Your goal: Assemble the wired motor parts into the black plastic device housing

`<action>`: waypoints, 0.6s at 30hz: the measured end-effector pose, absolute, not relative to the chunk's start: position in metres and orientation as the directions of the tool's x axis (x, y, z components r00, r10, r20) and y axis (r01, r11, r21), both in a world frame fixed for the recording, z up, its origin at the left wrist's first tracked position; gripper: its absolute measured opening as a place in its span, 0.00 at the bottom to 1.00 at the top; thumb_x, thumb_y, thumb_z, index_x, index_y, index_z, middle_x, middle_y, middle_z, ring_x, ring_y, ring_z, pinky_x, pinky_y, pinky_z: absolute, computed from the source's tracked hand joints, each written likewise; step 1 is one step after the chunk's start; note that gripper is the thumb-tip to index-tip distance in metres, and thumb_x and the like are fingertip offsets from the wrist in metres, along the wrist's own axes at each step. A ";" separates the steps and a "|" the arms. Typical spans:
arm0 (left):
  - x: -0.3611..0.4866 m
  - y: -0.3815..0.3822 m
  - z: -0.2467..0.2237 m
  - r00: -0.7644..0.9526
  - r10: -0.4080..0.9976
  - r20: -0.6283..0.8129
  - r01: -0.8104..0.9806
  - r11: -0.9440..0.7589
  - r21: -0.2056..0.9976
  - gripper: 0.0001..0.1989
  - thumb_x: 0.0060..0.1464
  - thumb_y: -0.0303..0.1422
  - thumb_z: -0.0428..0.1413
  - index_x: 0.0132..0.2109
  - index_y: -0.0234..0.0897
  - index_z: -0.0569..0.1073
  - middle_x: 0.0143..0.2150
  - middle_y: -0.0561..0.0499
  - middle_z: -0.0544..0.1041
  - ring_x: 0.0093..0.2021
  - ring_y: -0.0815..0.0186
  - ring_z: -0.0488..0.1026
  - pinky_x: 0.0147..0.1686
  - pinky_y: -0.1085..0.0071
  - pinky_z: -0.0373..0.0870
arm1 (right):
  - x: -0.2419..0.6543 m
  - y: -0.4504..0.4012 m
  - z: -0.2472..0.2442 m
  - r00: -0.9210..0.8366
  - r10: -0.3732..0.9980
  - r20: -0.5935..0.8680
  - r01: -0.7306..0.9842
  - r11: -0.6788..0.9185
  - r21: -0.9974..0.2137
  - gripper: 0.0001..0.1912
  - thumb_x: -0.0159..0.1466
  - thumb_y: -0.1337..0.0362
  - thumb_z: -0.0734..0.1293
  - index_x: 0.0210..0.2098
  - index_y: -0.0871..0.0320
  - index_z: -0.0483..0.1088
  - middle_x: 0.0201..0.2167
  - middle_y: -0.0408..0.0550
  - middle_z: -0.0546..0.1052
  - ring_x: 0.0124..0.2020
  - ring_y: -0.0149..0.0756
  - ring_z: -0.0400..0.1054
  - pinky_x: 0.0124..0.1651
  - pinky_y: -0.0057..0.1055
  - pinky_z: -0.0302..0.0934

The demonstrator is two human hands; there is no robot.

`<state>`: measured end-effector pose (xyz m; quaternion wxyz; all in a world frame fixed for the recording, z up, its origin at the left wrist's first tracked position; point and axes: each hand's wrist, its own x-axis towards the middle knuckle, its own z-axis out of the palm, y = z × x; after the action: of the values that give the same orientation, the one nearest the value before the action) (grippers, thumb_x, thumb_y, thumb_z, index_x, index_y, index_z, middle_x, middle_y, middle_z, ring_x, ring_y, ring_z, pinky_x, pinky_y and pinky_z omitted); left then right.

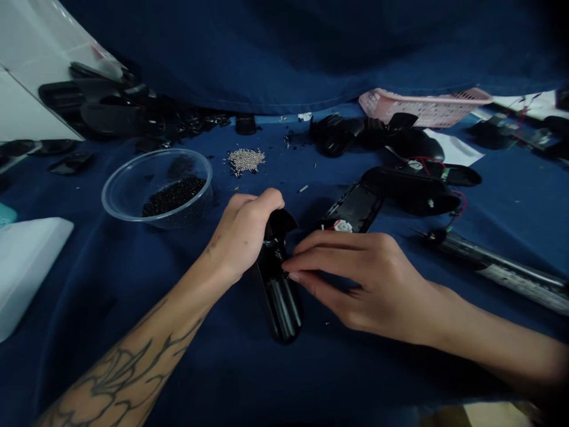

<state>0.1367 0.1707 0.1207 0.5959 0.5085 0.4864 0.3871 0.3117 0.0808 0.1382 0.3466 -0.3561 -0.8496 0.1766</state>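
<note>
Head view: looking down on a dark blue cloth with a clear plastic bowl on it, left of the person's forearms.

Left hand: just right of the bowl, curled around the top end of a black plastic casing, the fingers closed over it and the thumb side hidden.

Right hand: further right of the bowl, reaching in from the side, with the thumb and fingertips pinched together at the upper part of the casing. Exactly what they grip is hidden.

Casing: long and rounded, just right of the bowl, tilted upward with its lower end on the cloth, held by both hands.

Bowl contents: a layer of small black pieces, too small to identify, lying in the bottom.

Beside the bowl: a small heap of silver screws sits on the cloth just to the upper right.

Farther from the bowl: to the right lie an opened black shell with a white gear, red wires and a metal tube. A pink plastic basket stands beyond them, a heap of black plastic parts lies above the bowl, and a white box sits at lower left.
</note>
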 end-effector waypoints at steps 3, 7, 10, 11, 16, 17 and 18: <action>0.137 0.171 0.123 0.217 0.959 -0.181 0.031 0.179 0.983 0.18 0.48 0.42 0.61 0.20 0.38 0.67 0.17 0.53 0.63 0.16 0.67 0.62 0.14 0.71 0.55 | 0.310 0.081 0.133 -0.469 0.747 0.472 0.516 0.665 -0.540 0.08 0.73 0.74 0.69 0.51 0.64 0.75 0.44 0.46 0.75 0.42 0.33 0.72 0.46 0.30 0.69; 0.138 0.172 0.124 0.229 0.953 -0.199 0.027 0.198 0.980 0.18 0.48 0.43 0.60 0.20 0.38 0.69 0.17 0.51 0.66 0.16 0.65 0.64 0.14 0.69 0.60 | 0.308 0.077 0.121 -0.486 0.642 0.593 0.549 0.752 -0.364 0.09 0.74 0.74 0.69 0.52 0.69 0.74 0.47 0.50 0.75 0.47 0.34 0.72 0.53 0.28 0.68; 0.139 0.171 0.123 0.243 0.944 -0.223 0.029 0.223 0.974 0.18 0.48 0.44 0.60 0.20 0.37 0.70 0.17 0.49 0.68 0.16 0.63 0.66 0.14 0.69 0.59 | 0.308 0.078 0.117 -0.526 0.591 0.611 0.554 0.783 -0.281 0.08 0.74 0.75 0.68 0.52 0.69 0.73 0.47 0.51 0.75 0.48 0.35 0.72 0.53 0.29 0.69; 0.139 0.171 0.124 0.243 0.944 -0.225 0.024 0.226 0.974 0.18 0.48 0.44 0.60 0.19 0.37 0.70 0.16 0.49 0.68 0.16 0.63 0.66 0.13 0.69 0.59 | 0.308 0.078 0.117 -0.526 0.600 0.603 0.537 0.784 -0.311 0.08 0.74 0.75 0.68 0.52 0.69 0.73 0.47 0.51 0.75 0.47 0.35 0.72 0.53 0.29 0.69; 0.137 0.173 0.130 0.222 0.960 -0.168 -0.073 0.189 0.979 0.17 0.49 0.39 0.60 0.19 0.37 0.68 0.17 0.52 0.65 0.15 0.67 0.63 0.14 0.71 0.59 | 0.307 0.082 0.125 -0.414 0.769 0.487 0.414 0.636 -0.651 0.15 0.69 0.76 0.73 0.54 0.66 0.74 0.47 0.46 0.73 0.38 0.26 0.69 0.46 0.25 0.67; 0.137 0.173 0.132 0.210 0.969 -0.133 -0.114 0.159 0.981 0.16 0.49 0.38 0.60 0.19 0.37 0.68 0.18 0.52 0.65 0.17 0.68 0.63 0.15 0.71 0.59 | 0.306 0.081 0.127 -0.400 0.782 0.478 0.411 0.619 -0.669 0.19 0.68 0.75 0.74 0.58 0.66 0.72 0.51 0.47 0.72 0.38 0.25 0.68 0.46 0.25 0.67; 0.136 0.173 0.135 0.192 0.977 -0.088 -0.162 0.120 0.979 0.16 0.49 0.36 0.60 0.19 0.37 0.68 0.19 0.52 0.65 0.18 0.69 0.64 0.17 0.72 0.61 | 0.306 0.081 0.128 -0.387 0.793 0.471 0.418 0.606 -0.677 0.24 0.67 0.74 0.75 0.61 0.67 0.70 0.54 0.49 0.70 0.38 0.25 0.67 0.46 0.25 0.66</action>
<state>0.1359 0.1734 0.1352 0.6112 0.4718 0.4320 0.4661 0.3056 0.0809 0.1282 0.4040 -0.3787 -0.7997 0.2319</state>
